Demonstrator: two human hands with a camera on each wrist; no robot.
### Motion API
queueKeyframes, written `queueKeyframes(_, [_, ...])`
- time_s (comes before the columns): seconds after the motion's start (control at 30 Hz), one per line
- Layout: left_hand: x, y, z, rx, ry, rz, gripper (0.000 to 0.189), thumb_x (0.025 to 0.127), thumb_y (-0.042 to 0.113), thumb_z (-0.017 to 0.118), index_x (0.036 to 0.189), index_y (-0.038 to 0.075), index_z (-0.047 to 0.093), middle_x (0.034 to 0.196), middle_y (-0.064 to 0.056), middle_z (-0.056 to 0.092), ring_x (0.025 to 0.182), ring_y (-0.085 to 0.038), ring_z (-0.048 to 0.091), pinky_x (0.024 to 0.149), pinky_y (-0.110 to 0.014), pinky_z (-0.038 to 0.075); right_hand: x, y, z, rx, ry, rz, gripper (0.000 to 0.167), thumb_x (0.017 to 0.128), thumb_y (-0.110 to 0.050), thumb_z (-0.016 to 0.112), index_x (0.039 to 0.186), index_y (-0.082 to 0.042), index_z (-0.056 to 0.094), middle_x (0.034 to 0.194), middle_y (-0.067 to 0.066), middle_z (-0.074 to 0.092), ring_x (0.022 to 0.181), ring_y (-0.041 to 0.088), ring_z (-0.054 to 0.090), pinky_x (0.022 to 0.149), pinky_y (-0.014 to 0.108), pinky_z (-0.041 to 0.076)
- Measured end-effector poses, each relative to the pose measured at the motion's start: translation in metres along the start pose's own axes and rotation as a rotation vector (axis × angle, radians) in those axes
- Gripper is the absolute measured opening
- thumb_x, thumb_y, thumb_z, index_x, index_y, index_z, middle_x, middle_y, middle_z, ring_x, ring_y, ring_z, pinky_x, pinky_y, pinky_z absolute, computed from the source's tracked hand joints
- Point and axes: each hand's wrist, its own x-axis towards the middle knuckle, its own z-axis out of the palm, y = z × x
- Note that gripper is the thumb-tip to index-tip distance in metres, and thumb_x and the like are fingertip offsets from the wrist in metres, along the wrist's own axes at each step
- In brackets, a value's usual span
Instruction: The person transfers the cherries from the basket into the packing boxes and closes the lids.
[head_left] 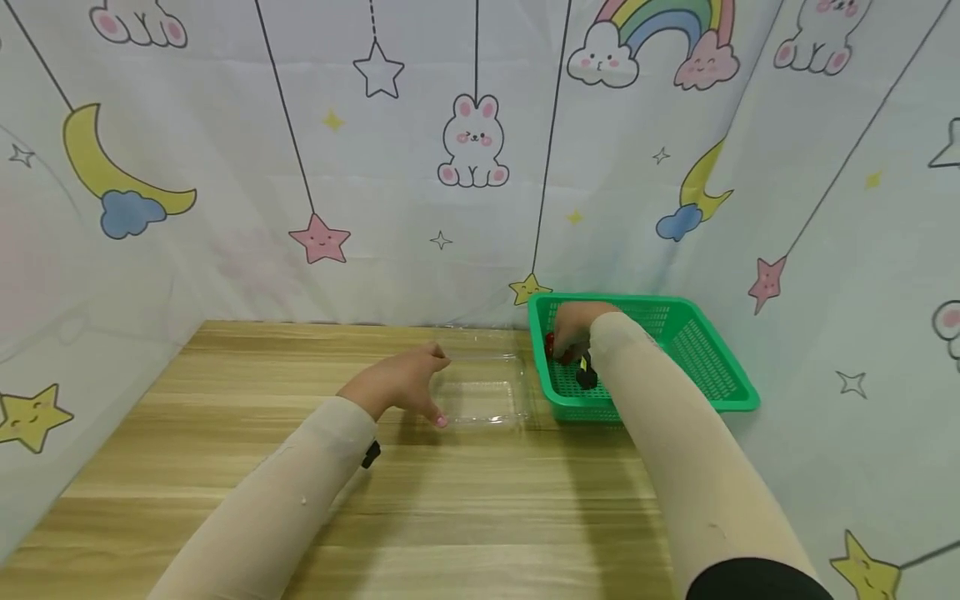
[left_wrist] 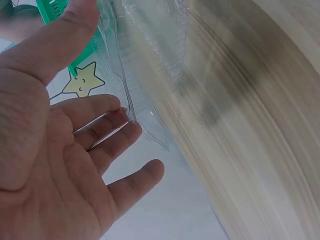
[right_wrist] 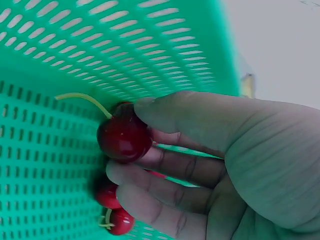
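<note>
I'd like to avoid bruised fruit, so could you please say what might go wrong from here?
The smooth, round cherry pinched by the right hand might slip free in the green basket. Too firm a pinch could bruise it. The clear container looks thin, so the left hand at its edge might nudge it.

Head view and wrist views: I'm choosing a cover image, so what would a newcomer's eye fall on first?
Probably the bright green basket, at the back right of the wooden table in the head view. Next, in the right wrist view, the glossy dark red cherry, pinched in the right hand inside that basket. The clear plastic container left of the basket, beside the left hand, is easier to miss.
</note>
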Motion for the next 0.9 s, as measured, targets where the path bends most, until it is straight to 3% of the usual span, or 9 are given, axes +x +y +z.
queueKeyframes(0.07, [0.0,0.0,0.0,-0.001,0.0,-0.003,0.115,0.084,0.045,0.103,0.174,0.003,0.044,0.179,-0.015,0.04,0.165,-0.042,0.046,0.132,-0.06,0.045,-0.009,0.0,-0.006,0.043,0.025,-0.01,0.047,0.107,-0.018,0.072,0.063,-0.022,0.057,0.061,-0.004,0.055,0.059,0.014,0.051,0.063,0.032,0.048])
queueKeyframes(0.23, [-0.002,0.0,0.0,-0.026,-0.004,-0.011,0.116,0.084,0.045,0.103,0.174,0.004,0.044,0.18,-0.015,0.04,0.165,-0.042,0.045,0.132,-0.06,0.045,-0.029,-0.002,-0.018,0.111,0.136,-0.064,0.034,0.107,-0.016,0.07,0.073,-0.015,0.075,0.064,-0.004,0.059,0.062,0.014,0.051,0.065,0.031,0.051])
queueKeyframes(0.33, [-0.003,0.0,0.0,-0.034,-0.006,-0.011,0.116,0.084,0.044,0.103,0.175,0.005,0.043,0.18,-0.015,0.039,0.166,-0.042,0.044,0.132,-0.061,0.044,-0.04,-0.009,-0.022,0.115,0.217,-0.104,0.041,0.106,-0.015,0.067,0.066,-0.016,0.065,0.059,-0.005,0.048,0.058,0.012,0.04,0.064,0.032,0.043])
queueKeyframes(0.4, [-0.004,0.0,-0.001,-0.034,-0.004,-0.008,0.116,0.084,0.044,0.103,0.175,0.004,0.043,0.181,-0.015,0.038,0.166,-0.043,0.043,0.133,-0.061,0.044,-0.047,-0.017,-0.024,0.112,0.266,-0.124,0.037,0.106,-0.015,0.065,0.069,-0.017,0.066,0.062,-0.004,0.05,0.059,0.013,0.04,0.066,0.034,0.043])
queueKeyframes(0.47, [-0.004,0.0,-0.001,-0.034,-0.003,-0.007,0.115,0.085,0.043,0.103,0.175,0.004,0.043,0.182,-0.015,0.037,0.167,-0.043,0.043,0.133,-0.061,0.043,-0.054,-0.028,-0.023,0.089,0.309,-0.144,0.029,0.106,-0.016,0.064,0.078,-0.014,0.072,0.07,-0.001,0.06,0.064,0.015,0.047,0.07,0.036,0.048])
queueKeyframes(0.57, [-0.004,0.001,-0.001,-0.039,-0.005,-0.012,0.116,0.084,0.042,0.104,0.175,0.005,0.043,0.183,-0.015,0.036,0.168,-0.044,0.041,0.134,-0.062,0.042,-0.06,-0.047,-0.017,0.055,0.351,-0.184,0.018,0.107,-0.019,0.067,0.107,-0.01,0.083,0.101,0.007,0.08,0.087,0.021,0.068,0.087,0.043,0.061])
queueKeyframes(0.63, [-0.003,0.002,-0.002,-0.038,-0.008,-0.016,0.116,0.084,0.042,0.104,0.175,0.005,0.043,0.183,-0.015,0.035,0.168,-0.044,0.04,0.134,-0.062,0.042,-0.061,-0.061,-0.011,0.046,0.359,-0.215,0.02,0.108,-0.021,0.07,0.117,-0.009,0.083,0.118,0.01,0.081,0.103,0.025,0.074,0.097,0.047,0.064])
queueKeyframes(0.7, [-0.003,0.002,-0.002,-0.041,-0.013,-0.02,0.116,0.084,0.041,0.104,0.175,0.005,0.043,0.184,-0.015,0.035,0.168,-0.044,0.04,0.134,-0.063,0.042,-0.06,-0.075,-0.003,0.05,0.351,-0.25,0.019,0.109,-0.021,0.072,0.12,-0.01,0.082,0.124,0.01,0.081,0.111,0.026,0.075,0.102,0.049,0.065])
queueKeyframes(0.9, [-0.001,0.002,-0.002,-0.057,-0.014,-0.026,0.115,0.082,0.038,0.106,0.173,0.003,0.045,0.182,-0.015,0.038,0.165,-0.044,0.045,0.132,-0.061,0.045,-0.05,-0.113,0.023,0.017,0.296,-0.323,0.009,0.108,-0.019,0.076,0.11,-0.012,0.083,0.111,0.003,0.08,0.094,0.018,0.073,0.091,0.041,0.065])
